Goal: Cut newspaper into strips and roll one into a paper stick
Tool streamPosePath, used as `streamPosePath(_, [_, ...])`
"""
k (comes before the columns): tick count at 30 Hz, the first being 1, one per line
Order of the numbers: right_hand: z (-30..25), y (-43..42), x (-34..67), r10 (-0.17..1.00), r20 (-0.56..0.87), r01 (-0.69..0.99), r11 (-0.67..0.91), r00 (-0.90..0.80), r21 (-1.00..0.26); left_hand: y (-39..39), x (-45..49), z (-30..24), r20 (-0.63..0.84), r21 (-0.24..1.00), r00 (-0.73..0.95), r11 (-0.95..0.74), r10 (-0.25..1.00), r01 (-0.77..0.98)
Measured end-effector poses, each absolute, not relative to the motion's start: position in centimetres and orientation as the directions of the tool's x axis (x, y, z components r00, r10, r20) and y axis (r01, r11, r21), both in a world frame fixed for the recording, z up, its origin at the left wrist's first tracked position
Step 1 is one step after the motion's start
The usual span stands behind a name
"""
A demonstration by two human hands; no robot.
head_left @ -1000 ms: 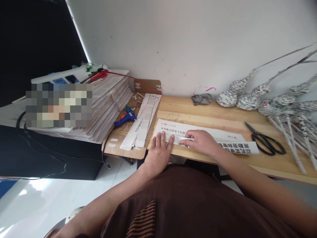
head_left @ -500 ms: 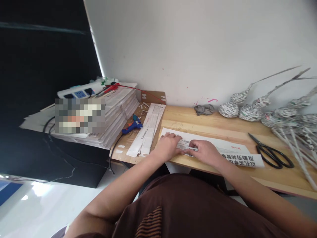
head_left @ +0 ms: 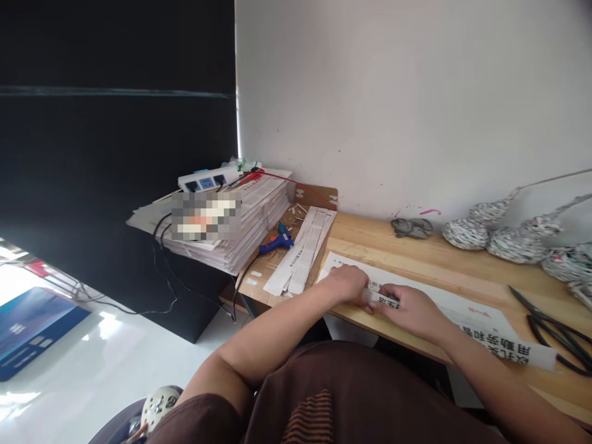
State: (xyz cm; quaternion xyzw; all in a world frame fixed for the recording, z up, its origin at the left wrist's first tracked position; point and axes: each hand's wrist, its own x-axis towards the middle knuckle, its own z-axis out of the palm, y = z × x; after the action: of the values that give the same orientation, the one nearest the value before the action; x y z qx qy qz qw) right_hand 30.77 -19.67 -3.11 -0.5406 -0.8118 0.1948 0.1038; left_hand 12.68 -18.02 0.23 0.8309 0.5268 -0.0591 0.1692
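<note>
A strip of printed newspaper [head_left: 481, 313] lies along the front of the wooden table, its near edge folded or curled over with large black characters showing. My left hand [head_left: 348, 285] is closed on the left part of this edge, fingers bent and partly hidden. Close beside it, my right hand [head_left: 414, 311] pinches the same edge between thumb and fingers. A short piece of the turned-over paper shows between the two hands. Black-handled scissors [head_left: 548, 324] lie to the right, near the strip's far end.
More newspaper strips [head_left: 303, 251] and a blue glue gun [head_left: 276, 242] rest on cardboard at left. Beyond them stands a newspaper stack [head_left: 259, 231] carrying a power strip [head_left: 208, 180]. Woven paper gourd shapes [head_left: 467, 234] and a grey cloth-like bundle [head_left: 411, 227] sit by the wall.
The camera view has turned left, so everything sits further right in the picture. Both hands stay on the strip; more of the turned-over printed edge shows between them.
</note>
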Motion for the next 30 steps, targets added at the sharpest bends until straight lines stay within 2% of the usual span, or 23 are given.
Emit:
streamPosePath(7, [-2.6,-19.4,31.3,0.878,-0.138,0.794,0.334,-0.458,-0.508,-18.7,12.8,0.6,-0.291,0.193,0.427,-0.384,0.856,0.903])
streamPosePath(14, [-2.5,-19.4,31.3,0.883,-0.132,0.789,0.324,-0.45,-0.522,-19.6,12.5,0.0,-0.216,0.169,0.412,-0.382,0.885,0.909])
streamPosePath(22, [-3.0,-19.0,31.5,0.875,-0.162,0.782,0.308,-0.456,-0.541,-19.8,12.5,0.2,-0.218,0.195,0.419,-0.382,0.881,0.903])
streamPosePath(27, [-3.2,-19.0,31.4,0.862,-0.159,0.729,0.292,-0.481,-0.619,-19.9,12.3,-0.2,-0.195,0.199,0.433,-0.397,0.88,0.896])
streamPosePath(30, [-3.1,-19.1,31.2,0.874,-0.157,0.739,0.278,-0.46,-0.614,-20.0,12.3,-0.5,-0.163,0.192,0.435,-0.404,0.886,0.894])
